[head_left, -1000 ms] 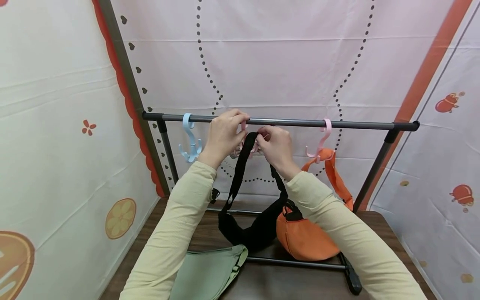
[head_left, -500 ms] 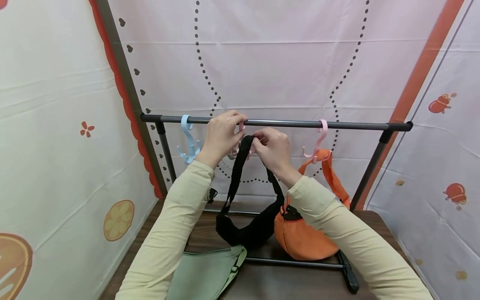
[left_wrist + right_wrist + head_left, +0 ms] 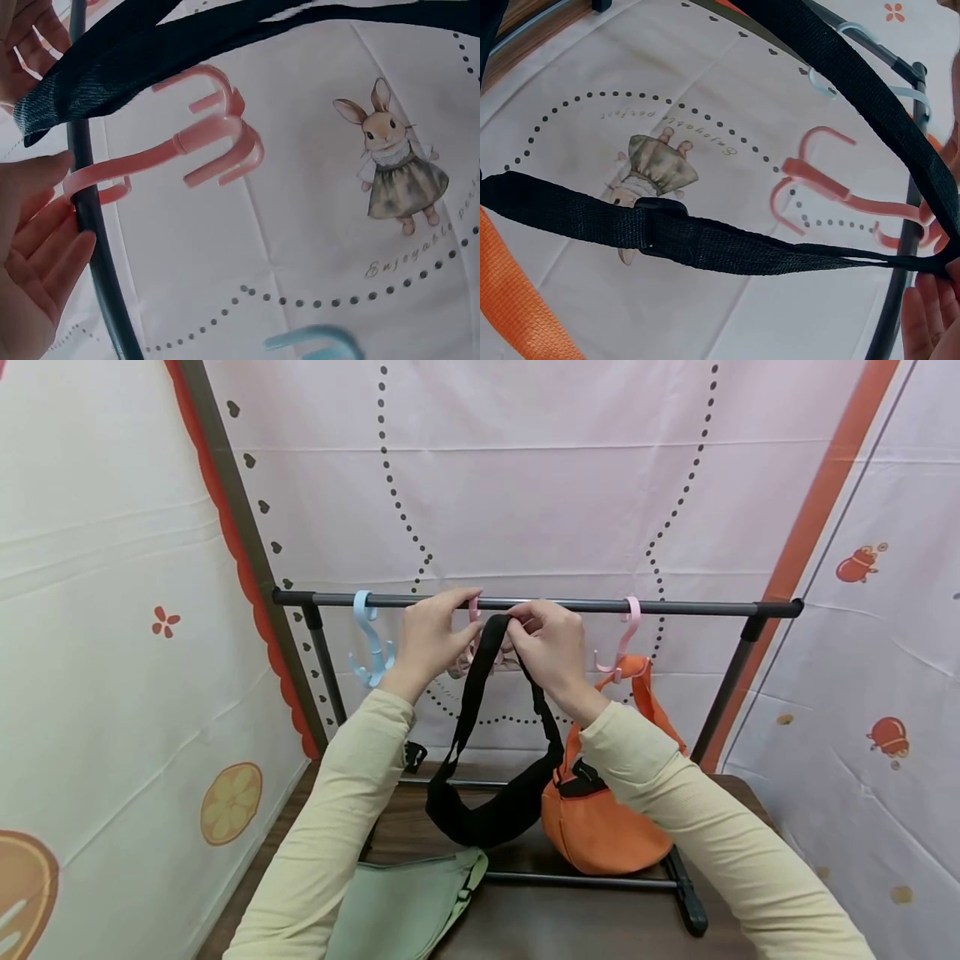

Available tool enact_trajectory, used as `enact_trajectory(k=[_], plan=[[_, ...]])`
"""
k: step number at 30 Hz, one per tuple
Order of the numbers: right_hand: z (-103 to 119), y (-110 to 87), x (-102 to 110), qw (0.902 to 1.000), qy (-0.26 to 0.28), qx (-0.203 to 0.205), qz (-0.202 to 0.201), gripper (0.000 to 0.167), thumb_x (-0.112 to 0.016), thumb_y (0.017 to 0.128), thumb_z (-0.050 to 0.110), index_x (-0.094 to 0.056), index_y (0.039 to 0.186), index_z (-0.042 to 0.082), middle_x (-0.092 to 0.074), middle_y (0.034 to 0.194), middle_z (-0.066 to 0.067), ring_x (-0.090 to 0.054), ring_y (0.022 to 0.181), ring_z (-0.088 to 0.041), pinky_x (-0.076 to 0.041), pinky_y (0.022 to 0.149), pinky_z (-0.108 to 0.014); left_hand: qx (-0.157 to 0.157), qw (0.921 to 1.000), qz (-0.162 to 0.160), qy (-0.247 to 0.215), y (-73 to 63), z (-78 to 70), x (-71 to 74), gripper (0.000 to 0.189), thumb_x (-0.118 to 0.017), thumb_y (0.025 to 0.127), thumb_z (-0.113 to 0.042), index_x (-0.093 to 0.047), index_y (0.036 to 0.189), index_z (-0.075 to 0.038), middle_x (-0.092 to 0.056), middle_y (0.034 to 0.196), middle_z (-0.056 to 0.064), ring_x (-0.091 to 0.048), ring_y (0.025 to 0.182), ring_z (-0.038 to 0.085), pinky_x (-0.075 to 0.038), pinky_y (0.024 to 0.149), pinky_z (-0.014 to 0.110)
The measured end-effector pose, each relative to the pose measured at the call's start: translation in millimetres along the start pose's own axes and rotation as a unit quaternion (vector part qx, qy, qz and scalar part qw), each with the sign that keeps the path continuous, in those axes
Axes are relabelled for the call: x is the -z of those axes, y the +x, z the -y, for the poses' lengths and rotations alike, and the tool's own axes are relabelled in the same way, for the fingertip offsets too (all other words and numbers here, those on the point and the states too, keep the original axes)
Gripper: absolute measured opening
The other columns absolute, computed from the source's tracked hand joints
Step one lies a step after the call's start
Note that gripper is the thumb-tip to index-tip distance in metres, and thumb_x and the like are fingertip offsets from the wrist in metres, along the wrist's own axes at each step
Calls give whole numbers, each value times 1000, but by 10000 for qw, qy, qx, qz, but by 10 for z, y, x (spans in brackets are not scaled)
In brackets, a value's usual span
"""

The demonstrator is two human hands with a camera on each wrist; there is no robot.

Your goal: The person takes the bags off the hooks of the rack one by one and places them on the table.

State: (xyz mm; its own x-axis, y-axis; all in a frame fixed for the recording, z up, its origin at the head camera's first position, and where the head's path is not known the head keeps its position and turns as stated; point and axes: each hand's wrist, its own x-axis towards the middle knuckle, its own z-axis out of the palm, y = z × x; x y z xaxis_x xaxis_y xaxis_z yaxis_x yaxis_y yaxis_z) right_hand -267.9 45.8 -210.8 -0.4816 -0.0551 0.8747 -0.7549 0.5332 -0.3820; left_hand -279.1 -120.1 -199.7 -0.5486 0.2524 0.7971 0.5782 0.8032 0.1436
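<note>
My left hand point(image 3: 431, 639) holds the top of a pink multi-prong hook point(image 3: 206, 139) where it hooks over the dark rod point(image 3: 697, 607); thumb and fingers lie on either side of it. With fingertips and thumb, my right hand point(image 3: 551, 647) pinches the top of the black strap point(image 3: 474, 702) of a black shoulder bag point(image 3: 487, 822). The strap loop is raised close beside the pink hook, near rod height, and the bag hangs below. In the left wrist view the hook's prongs stand apart from the strap. The strap's buckle point(image 3: 660, 217) shows in the right wrist view.
An orange bag point(image 3: 603, 831) hangs from another pink hook point(image 3: 628, 635) at the right. A blue hook point(image 3: 369, 639) is on the rod at the left. A pale green bag point(image 3: 401, 902) lies on the wooden table point(image 3: 540, 927). The rack's lower bar point(image 3: 577, 881) runs behind it.
My right hand has dipped slightly and then lifted the black strap toward the rod. The left hand stays at the pink hook, its fingers spread a little more. The head view has shifted slightly.
</note>
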Motion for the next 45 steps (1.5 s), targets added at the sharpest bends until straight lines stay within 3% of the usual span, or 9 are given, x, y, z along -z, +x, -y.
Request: enact_trajectory(k=[3,7,13,17,20,29,33,38,45], plan=[[19,21,32,9999,-12,-113,-33,12,-59,80,4,-71,82,3,-67,73,-7,-62,60,-15,-47,55,-26,349,9977,11,-578,-43,-11,-15,44,-66,83,-18,-56,125,-11,-59,122,5,-63,77,20,-49,62,28],[71,31,38,9997,3,-255,64,12,-59,81,5,-71,84,3,-67,76,-7,-62,62,-14,-47,57,-25,784,9862,-442,-1391,-205,-52,-47,50,-57,90,-21,-42,136,-9,-50,131,10,-54,113,21,-51,81,34],[141,59,66,9998,15,-149,97,13,-59,81,6,-71,85,3,-67,77,-6,-62,63,-13,-48,57,-24,584,9781,-871,-1796,-636,-151,-120,53,-39,95,-39,-38,137,-7,-44,137,9,-44,123,22,-41,95,40],[142,66,99,9999,13,-110,-2,12,-59,80,3,-71,83,3,-67,76,-7,-62,62,-13,-48,56,-24,281,9822,-728,-1706,-951,-184,-199,62,-37,93,-50,-38,136,-5,-40,139,10,-38,126,25,-33,101,43],[143,54,108,9998,33,-167,40,12,-59,80,3,-71,84,3,-67,77,-6,-62,63,-13,-48,57,-23,287,9844,-514,-1658,-1190,-164,-270,68,-48,89,-48,-32,139,-4,-38,140,13,-38,126,27,-33,100,46],[163,35,112,9997,39,-221,113,13,-59,81,4,-71,84,3,-67,76,-6,-62,62,-12,-48,57,-22,1431,9748,193,-1702,-1929,-6,-539,84,-74,75,-27,-26,142,-8,-38,139,15,-41,122,33,-39,92,52],[173,41,110,9997,52,-179,137,13,-58,81,4,-71,84,3,-67,76,-6,-62,62,-12,-48,56,-22,2327,9501,735,-1941,-2223,107,-631,87,-74,75,-33,-23,144,-16,-33,143,11,-36,126,33,-35,94,56],[184,50,113,9998,50,-122,155,13,-58,81,4,-71,84,3,-67,76,-6,-62,62,-12,-48,56,-22,3133,8992,1305,-2762,-2498,289,-706,90,-75,75,-26,-19,144,-16,-26,146,12,-27,131,33,-29,101,54],[196,63,128,9998,72,-98,160,13,-58,80,3,-71,83,4,-67,75,-5,-61,61,-11,-47,56,-22,3800,8316,1429,-3790,-2751,400,-879,81,-72,78,-15,-23,142,-6,-24,144,21,-28,129,38,-29,102,53]])
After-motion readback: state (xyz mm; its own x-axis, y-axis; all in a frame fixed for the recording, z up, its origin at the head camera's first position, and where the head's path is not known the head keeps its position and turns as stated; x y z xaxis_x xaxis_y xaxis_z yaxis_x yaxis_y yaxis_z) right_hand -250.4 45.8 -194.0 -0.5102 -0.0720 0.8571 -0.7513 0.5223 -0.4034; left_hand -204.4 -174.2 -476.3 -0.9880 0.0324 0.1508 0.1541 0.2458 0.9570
